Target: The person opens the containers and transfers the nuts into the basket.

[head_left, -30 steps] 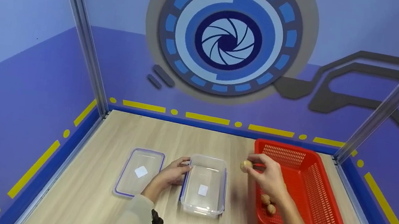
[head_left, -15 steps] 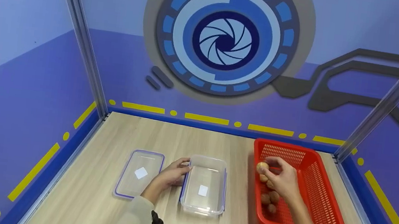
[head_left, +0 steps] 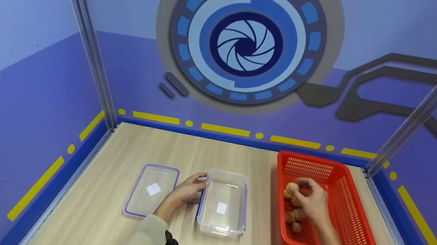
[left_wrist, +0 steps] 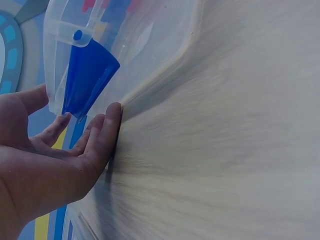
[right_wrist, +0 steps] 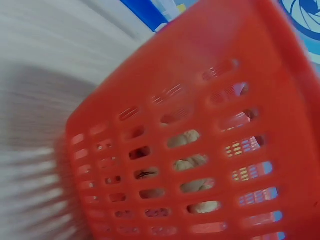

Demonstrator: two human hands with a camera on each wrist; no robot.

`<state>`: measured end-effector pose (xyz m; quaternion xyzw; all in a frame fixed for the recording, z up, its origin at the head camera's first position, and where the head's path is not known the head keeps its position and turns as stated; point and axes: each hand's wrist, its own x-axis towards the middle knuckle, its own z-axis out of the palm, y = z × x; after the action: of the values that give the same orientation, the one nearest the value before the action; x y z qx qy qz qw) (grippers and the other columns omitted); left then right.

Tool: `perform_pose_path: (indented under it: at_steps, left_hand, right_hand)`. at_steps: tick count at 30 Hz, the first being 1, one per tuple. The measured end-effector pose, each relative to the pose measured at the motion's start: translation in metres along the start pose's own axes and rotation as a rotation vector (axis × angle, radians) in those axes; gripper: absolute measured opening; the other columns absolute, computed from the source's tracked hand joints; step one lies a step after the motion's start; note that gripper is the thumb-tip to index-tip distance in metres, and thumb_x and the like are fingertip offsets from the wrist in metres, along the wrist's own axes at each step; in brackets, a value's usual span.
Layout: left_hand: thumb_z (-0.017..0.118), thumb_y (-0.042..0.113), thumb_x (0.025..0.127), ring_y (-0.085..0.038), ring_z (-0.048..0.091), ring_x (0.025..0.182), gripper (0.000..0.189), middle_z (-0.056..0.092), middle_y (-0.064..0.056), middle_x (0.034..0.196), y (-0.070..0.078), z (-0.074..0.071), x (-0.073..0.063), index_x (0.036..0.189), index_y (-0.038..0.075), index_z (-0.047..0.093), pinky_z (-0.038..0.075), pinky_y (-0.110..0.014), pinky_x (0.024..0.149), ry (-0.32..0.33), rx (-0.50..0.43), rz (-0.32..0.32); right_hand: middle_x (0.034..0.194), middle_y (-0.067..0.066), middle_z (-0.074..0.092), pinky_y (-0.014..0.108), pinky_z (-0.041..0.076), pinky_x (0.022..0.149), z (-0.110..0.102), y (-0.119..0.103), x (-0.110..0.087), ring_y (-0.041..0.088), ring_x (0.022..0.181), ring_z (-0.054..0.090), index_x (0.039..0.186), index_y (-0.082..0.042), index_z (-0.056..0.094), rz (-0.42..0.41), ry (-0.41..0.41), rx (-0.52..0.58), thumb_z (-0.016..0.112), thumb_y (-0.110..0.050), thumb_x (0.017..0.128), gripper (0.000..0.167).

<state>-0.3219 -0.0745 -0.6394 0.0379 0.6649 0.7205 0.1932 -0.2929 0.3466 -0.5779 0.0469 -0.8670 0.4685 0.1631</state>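
Note:
In the head view my right hand (head_left: 314,201) is inside the red basket (head_left: 352,244). Its thumb and fingers pinch a light-brown walnut (head_left: 292,187) above other walnuts (head_left: 296,227) along the basket's left side. The right wrist view mostly shows the basket's slotted wall (right_wrist: 170,60), which hides most of that hand. My left hand (head_left: 188,189) touches the left side of a clear plastic container (head_left: 220,223), fingers fairly straight. The left wrist view shows this hand (left_wrist: 60,155) by the container's blue side clip (left_wrist: 90,72), fingertips low against the wall.
A clear lid (head_left: 150,205) with a purple-blue rim lies on the wooden table (head_left: 199,149), left of my left hand. Blue-purple printed panels (head_left: 125,71) and metal posts enclose the back and sides.
My right hand, pinching the walnut, has moved right and lower, from over the basket's left rim to inside the basket beside the other walnuts. My left hand and the container stay put.

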Motion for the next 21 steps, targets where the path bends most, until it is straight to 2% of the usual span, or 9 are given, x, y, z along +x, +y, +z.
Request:
perform_pose_path:
  at_steps: [7,16,21]
  left_hand:
    - [0.057,0.019,0.11,-0.044,0.061,0.128,0.056,0.047,-0.028,0.151,0.0009,-0.0004,-0.0001,0.161,0.005,0.037,0.059,-0.051,0.094,0.009,0.008,-0.008]
    - [0.055,0.015,0.111,-0.044,0.061,0.127,0.055,0.046,-0.03,0.151,-0.0002,-0.0005,-0.0012,0.161,0.003,0.036,0.059,-0.05,0.094,-0.002,0.011,0.01]
    - [0.054,0.015,0.111,-0.043,0.062,0.125,0.054,0.048,-0.029,0.15,0.0002,0.0005,-0.0022,0.161,0.003,0.037,0.059,-0.05,0.093,0.009,0.029,0.015]
  right_hand:
    - [0.116,0.014,0.074,0.016,0.053,0.084,0.0047,0.0068,-0.0018,0.028,0.108,0.071,0.123,-0.005,0.071,0.039,-0.038,0.003,0.083,-0.02,0.095,0.034]
    - [0.115,0.013,0.074,0.017,0.054,0.084,0.0049,0.0106,-0.0028,0.027,0.107,0.07,0.122,-0.005,0.071,0.062,-0.055,0.006,0.083,-0.018,0.095,0.032]
    - [0.116,0.011,0.073,0.019,0.053,0.085,0.0039,0.0107,-0.0026,0.025,0.106,0.069,0.123,-0.007,0.07,0.067,-0.074,0.016,0.082,-0.022,0.096,0.033]
